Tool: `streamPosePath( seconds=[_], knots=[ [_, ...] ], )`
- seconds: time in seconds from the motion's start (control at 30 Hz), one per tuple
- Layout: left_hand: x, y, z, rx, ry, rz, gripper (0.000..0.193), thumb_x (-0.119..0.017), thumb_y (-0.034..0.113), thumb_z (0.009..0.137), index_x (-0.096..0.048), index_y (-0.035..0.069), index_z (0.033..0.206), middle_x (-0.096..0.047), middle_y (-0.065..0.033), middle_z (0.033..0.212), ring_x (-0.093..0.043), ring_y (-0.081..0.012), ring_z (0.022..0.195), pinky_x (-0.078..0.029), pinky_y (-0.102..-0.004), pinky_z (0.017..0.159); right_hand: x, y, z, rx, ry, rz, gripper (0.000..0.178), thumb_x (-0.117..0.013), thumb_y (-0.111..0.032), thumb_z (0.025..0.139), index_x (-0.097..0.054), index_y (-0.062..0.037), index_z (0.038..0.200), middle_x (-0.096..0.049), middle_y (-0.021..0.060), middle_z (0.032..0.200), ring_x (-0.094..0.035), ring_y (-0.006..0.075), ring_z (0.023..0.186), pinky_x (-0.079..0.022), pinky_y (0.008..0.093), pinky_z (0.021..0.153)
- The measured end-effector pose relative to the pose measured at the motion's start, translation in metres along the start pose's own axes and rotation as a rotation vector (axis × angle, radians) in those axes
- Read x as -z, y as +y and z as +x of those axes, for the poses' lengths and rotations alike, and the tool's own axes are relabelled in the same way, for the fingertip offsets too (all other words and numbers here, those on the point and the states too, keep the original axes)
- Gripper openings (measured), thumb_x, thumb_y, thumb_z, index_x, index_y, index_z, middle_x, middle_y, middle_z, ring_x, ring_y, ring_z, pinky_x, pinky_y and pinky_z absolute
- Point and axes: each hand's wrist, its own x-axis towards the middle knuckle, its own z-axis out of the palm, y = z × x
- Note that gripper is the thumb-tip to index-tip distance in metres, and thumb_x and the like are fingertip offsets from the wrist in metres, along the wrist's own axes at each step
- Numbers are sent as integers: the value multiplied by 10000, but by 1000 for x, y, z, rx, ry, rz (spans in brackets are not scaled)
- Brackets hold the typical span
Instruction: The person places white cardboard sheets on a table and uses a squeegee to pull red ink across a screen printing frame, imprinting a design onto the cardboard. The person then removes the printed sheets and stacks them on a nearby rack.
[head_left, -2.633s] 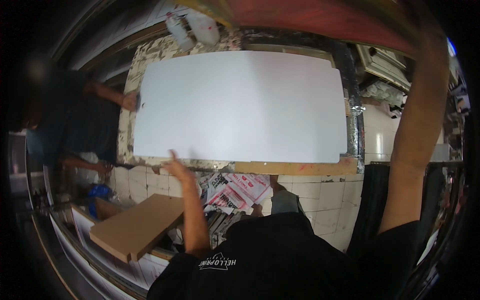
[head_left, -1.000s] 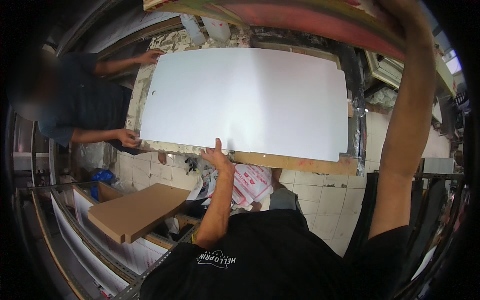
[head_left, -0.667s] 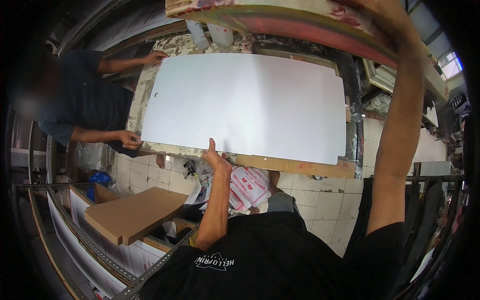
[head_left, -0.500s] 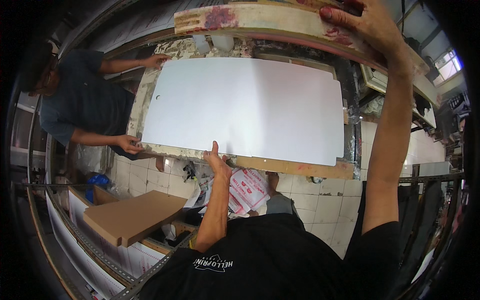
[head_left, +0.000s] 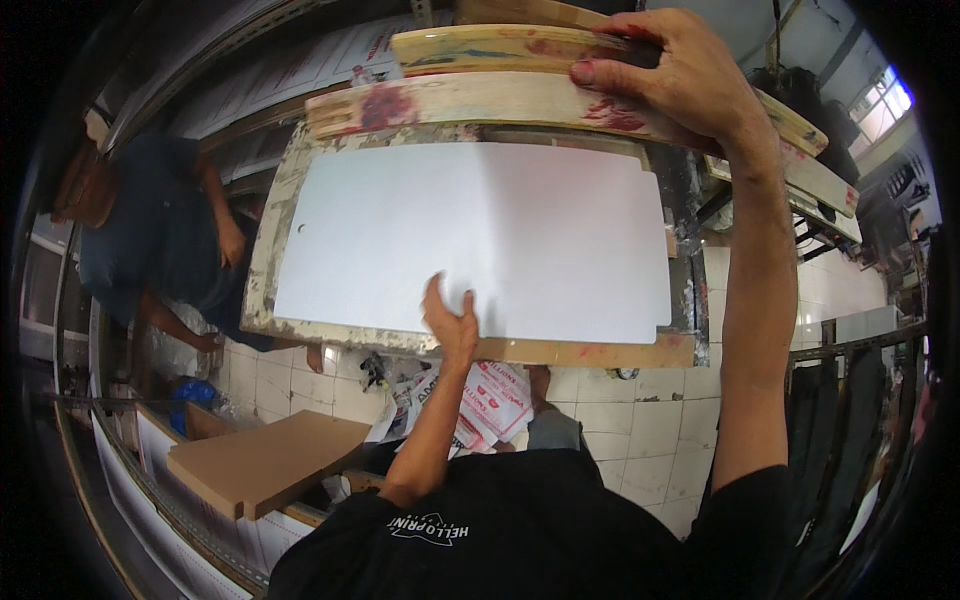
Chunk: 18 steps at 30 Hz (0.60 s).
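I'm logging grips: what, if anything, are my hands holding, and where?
Your right hand grips the long, pale, red-stained wooden bar by its upper edge; your left hand is empty.

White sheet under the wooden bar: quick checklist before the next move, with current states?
1. White sheet flat on the worktable: ok, no curl visible.
2. Co-worker's hands off the sheet: ok, both apart from it.
3. Left hand clear of the sheet: not ok, fingers overlap its near edge; contact unclear.
4. Right hand on the red-stained wooden bar: ok, gripping it.
5. Right hand clean: not ok, red stains on the thumb.
6. Bar's height above the sheet: cannot tell from one view.
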Motion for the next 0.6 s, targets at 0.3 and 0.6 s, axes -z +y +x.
streamPosePath(
  seconds=[0.3,0.6],
  knots=[
    [-270,108,200,-439,-602,445,660,-732,337,887,-483,143,1467,-497,-149,1425,-473,-361,1330,-452,-507,1043,29,-5,28,23,24,-165,599,-661,-547,877,-752,45,891,-718,165,765,-689,280,704,-554,390,703],
    [-327,76,258,-494,-758,612,747,-700,522,882,-459,194,1509,-403,-172,1575,-334,-419,1461,-326,-575,1164,72,3,40,-197,-255,257,663,-618,-507,861,-705,148,917,-706,320,854,-732,400,870,-578,459,848]
  ],
)
